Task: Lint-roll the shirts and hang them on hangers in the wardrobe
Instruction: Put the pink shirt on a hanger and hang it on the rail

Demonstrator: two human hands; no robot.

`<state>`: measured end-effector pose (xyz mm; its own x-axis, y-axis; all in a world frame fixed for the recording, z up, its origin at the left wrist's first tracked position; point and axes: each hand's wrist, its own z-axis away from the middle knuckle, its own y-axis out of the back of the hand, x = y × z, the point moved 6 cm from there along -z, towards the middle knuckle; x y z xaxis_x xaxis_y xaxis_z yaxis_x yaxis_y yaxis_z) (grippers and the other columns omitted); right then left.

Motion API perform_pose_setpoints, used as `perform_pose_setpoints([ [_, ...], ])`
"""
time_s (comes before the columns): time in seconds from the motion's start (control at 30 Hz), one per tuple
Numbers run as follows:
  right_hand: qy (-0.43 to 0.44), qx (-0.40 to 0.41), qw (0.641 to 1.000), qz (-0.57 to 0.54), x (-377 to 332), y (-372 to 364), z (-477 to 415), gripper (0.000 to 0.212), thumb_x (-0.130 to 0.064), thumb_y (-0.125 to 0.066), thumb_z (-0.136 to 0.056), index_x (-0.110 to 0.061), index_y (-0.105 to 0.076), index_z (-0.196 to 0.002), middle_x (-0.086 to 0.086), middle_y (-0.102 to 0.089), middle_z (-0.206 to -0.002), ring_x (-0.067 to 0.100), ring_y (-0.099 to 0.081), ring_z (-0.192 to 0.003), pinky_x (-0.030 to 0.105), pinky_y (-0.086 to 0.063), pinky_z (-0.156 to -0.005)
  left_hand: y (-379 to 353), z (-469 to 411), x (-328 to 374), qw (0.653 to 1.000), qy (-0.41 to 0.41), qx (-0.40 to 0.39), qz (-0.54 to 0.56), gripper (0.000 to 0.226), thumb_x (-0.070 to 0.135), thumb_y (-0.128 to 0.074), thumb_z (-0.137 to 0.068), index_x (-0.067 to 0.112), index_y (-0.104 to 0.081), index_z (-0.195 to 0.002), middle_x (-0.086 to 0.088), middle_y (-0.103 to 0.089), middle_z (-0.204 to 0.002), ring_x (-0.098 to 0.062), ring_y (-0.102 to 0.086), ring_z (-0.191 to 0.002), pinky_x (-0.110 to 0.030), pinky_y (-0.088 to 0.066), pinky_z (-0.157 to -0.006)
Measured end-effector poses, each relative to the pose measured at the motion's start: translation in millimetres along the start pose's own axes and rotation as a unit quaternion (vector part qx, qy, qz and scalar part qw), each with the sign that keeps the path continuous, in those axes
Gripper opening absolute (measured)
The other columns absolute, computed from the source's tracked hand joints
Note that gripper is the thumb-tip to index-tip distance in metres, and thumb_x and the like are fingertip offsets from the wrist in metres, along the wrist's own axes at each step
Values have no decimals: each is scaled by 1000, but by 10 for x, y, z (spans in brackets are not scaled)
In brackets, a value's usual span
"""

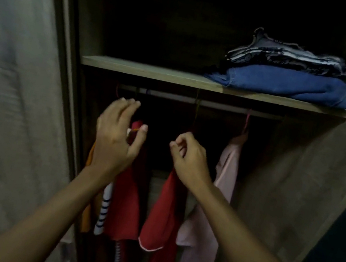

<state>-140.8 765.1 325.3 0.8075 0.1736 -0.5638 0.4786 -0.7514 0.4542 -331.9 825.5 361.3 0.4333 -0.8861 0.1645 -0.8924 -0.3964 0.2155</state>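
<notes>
Several shirts hang from a rail (218,105) in the dark wardrobe. My left hand (117,137) is raised in front of the collar of a red shirt (125,205), fingers spread, thumb beside an orange hanger tip (135,129). My right hand (189,157) has its fingers curled on the top of a second red shirt with white trim (162,223), which hangs from a thin hook (195,116). A pink shirt (223,186) hangs to its right on a pink hanger. No lint roller is in view.
A striped shirt (104,208) and an orange garment (86,215) hang at the far left. Above the rail, a shelf (150,71) carries folded blue jeans (291,84) under a patterned garment (291,57). A door panel (10,102) stands left, the wardrobe's side wall (313,167) right.
</notes>
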Motion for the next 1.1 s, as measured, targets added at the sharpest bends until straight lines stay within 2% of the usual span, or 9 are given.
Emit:
perform_pose_setpoints([
  [0.1,1,-80,996,-36,-225,-649,388,14,-31,-58,-93,-24,-55,-82,-8,-59,-65,6,-57,-58,29,-49,-57,437,99,-262,998,0,63,-22,53,28,-55,-97,1,-46,-142,-19,-49,-146,-36,-37,-143,-61,-24,-117],
  [0.17,-7,-134,990,-29,-315,-1086,672,19,-36,-56,-91,-26,-52,-75,-6,-61,-62,11,-61,-59,31,-48,-56,650,184,-454,996,7,75,-39,56,27,-55,-98,-1,-40,-144,-22,-43,-150,-39,-32,-146,-62,-16,-120],
  [0.3,-60,-244,968,11,-233,-1921,1292,38,-45,-50,-88,-14,-51,-65,2,-65,-61,21,-64,-60,33,-49,-57,871,396,-863,996,35,44,-70,59,24,-52,-100,-6,-33,-148,-27,-33,-156,-44,-23,-148,-67,-13,-118],
  [0.4,-82,-293,951,51,-72,-2389,1733,40,-38,-54,-91,-16,-46,-58,4,-55,-59,22,-56,-59,36,-47,-59,886,545,-1140,994,68,-1,-88,61,22,-52,-101,-4,-29,-151,-26,-26,-160,-43,-17,-150,-66,-9,-119],
  [0.47,-106,-336,931,95,33,-2666,2003,38,-44,-49,-90,-18,-53,-63,3,-57,-64,22,-58,-63,35,-49,-63,853,602,-1272,991,73,-32,-105,62,23,-52,-102,-3,-28,-153,-26,-22,-161,-43,-15,-151,-66,-10,-118],
  [0.57,-139,-346,916,145,136,-2965,2280,43,-53,-47,-87,-18,-56,-65,0,-60,-67,22,-61,-69,34,-49,-67,797,632,-1340,991,66,-53,-107,61,23,-51,-102,-3,-27,-152,-30,-19,-160,-47,-13,-150,-66,-10,-118],
  [0.67,-187,-346,908,145,154,-3197,2390,48,-57,-51,-86,-14,-68,-76,6,-69,-80,25,-64,-81,32,-47,-73,761,642,-1352,992,66,-51,-100,60,21,-51,-102,-5,-28,-151,-33,-19,-159,-50,-12,-149,-66,-8,-119],
  [0.77,-204,-348,903,146,162,-3333,2375,46,-57,-59,-85,-13,-71,-81,7,-71,-87,28,-65,-91,39,-53,-83,753,646,-1382,991,66,-53,-101,60,22,-50,-102,-6,-28,-151,-35,-20,-158,-51,-13,-148,-67,-9,-118],
  [1.1,-275,-338,886,157,253,-3142,2476,50,-55,-62,-82,-12,-71,-106,10,-69,-111,31,-62,-107,38,-49,-91,716,655,-1243,991,49,-71,-105,62,26,-55,-101,-4,-31,-150,-34,-23,-157,-51,-16,-148,-66,-9,-118],
])
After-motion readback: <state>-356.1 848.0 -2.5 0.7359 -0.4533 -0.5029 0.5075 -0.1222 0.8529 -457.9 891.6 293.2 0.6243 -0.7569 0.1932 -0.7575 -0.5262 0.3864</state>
